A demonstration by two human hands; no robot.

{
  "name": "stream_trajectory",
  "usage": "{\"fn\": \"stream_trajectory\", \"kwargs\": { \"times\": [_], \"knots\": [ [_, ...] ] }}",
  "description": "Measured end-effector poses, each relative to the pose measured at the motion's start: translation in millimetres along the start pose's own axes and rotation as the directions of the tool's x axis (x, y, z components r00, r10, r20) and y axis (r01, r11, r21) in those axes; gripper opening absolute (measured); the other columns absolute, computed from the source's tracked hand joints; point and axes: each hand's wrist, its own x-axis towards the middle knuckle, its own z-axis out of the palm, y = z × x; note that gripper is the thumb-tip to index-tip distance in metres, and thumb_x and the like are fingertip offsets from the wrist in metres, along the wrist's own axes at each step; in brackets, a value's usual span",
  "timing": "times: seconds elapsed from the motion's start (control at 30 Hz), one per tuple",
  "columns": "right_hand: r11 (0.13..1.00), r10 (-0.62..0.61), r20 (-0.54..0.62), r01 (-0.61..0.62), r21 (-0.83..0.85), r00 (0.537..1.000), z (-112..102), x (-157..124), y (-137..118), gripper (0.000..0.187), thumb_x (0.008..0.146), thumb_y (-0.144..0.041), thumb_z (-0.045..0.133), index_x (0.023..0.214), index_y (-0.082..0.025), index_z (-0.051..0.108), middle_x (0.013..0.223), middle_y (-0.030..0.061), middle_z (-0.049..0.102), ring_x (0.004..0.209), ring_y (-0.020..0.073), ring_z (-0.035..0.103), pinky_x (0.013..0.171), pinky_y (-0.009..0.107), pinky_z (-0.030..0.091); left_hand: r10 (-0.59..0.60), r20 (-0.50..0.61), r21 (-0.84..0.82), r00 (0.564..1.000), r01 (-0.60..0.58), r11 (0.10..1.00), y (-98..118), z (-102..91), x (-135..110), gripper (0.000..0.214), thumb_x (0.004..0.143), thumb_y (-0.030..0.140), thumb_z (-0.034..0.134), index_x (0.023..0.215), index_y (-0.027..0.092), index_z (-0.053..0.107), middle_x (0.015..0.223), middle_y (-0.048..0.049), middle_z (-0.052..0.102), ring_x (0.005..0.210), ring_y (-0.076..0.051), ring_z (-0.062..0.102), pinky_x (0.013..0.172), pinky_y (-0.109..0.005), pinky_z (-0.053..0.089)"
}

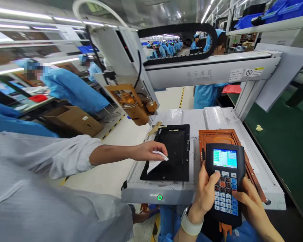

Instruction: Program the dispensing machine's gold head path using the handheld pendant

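Observation:
Both of my hands hold a black handheld teach pendant [224, 185] with a lit screen and a keypad. My left hand [206, 190] wraps its left side, the thumb on a key below the screen; a light watch is on that wrist. My right hand [251, 201] grips the opposite side, its thumb over the blue keys at the right edge. Behind the pendant lies an orange-brown fixture plate [217, 133], partly covered by it. To the left, a black fixture plate [178, 171] rests on the white machine bed [166, 191].
A co-worker's hand [151, 151] holds a white wipe [155, 164] over the black plate. Above hangs a brass-coloured tool head [135, 107] below a grey gantry beam [207, 70]. A green-lit button [160, 197] glows on the bed's front. A cardboard box [73, 119] stands left.

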Motion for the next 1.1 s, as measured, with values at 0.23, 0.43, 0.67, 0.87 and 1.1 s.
{"fn": "stream_trajectory", "kwargs": {
  "times": [0.23, 0.43, 0.67, 0.87, 1.1],
  "knots": [
    [1.0, -0.009, -0.009, 0.009, -0.01, 1.0, -11, 8, 5, 0.043, 0.093, -0.043, 0.075, 0.133, -0.027, 0.072, 0.137, 0.0099, 0.075, 0.127, 0.0385, 0.068, 0.095, 0.044, 0.063, 0.082, 0.036, -0.029, 0.996, -0.081, 0.996, -3, 1.4, 2, 0.046, 0.096, 0.034, 0.067, 0.14, 0.022, 0.068, 0.131, -0.0072, 0.077, 0.124, -0.029, 0.069, 0.112, -0.041, 0.051],
    [0.996, -0.052, 0.011, 0.052, -0.073, 0.999, -16, 17, 1, 0.044, 0.088, -0.042, 0.079, 0.127, -0.025, 0.074, 0.136, 0.0122, 0.076, 0.128, 0.0416, 0.069, 0.103, 0.05, 0.06, 0.11, 0.041, -0.02, 0.993, -0.109, 0.994, 1, 3.8, 3, 0.043, 0.096, 0.034, 0.068, 0.137, 0.02, 0.07, 0.131, -0.0096, 0.078, 0.123, -0.031, 0.069, 0.113, -0.044, 0.051],
    [0.988, -0.106, 0.003, 0.106, -0.114, 0.994, -12, 18, -1, 0.045, 0.088, -0.041, 0.076, 0.13, -0.024, 0.074, 0.13, 0.0122, 0.079, 0.12, 0.0402, 0.073, 0.097, 0.049, 0.062, 0.141, 0.064, -0.006, 0.988, -0.141, 0.99, 1, 3.7, 5, 0.041, 0.096, 0.028, 0.065, 0.136, 0.02, 0.069, 0.132, -0.0091, 0.077, 0.122, -0.03, 0.069, 0.111, -0.043, 0.051],
    [0.989, -0.093, 0.019, 0.095, -0.116, 0.995, -13, 18, 0, 0.045, 0.087, -0.039, 0.074, 0.129, -0.023, 0.072, 0.126, 0.0121, 0.078, 0.121, 0.039, 0.072, 0.099, 0.05, 0.061, 0.124, 0.024, 0.023, 0.992, -0.124, 0.992, 2, 3.1, 5, 0.044, 0.094, 0.031, 0.067, 0.136, 0.021, 0.071, 0.127, -0.0081, 0.077, 0.121, -0.03, 0.068, 0.113, -0.043, 0.05],
    [0.999, -0.046, 0.055, 0.047, -0.006, 0.997, -9, 16, -3, 0.048, 0.089, -0.037, 0.076, 0.135, -0.025, 0.067, 0.137, 0.0103, 0.074, 0.128, 0.0374, 0.067, 0.108, 0.049, 0.055, 0.101, 0.023, 0.012, 0.995, -0.101, 0.995, 1, 3.9, 5, 0.041, 0.094, 0.034, 0.067, 0.132, 0.019, 0.071, 0.129, -0.01, 0.077, 0.122, -0.031, 0.069, 0.111, -0.043, 0.052]
  ]
}}
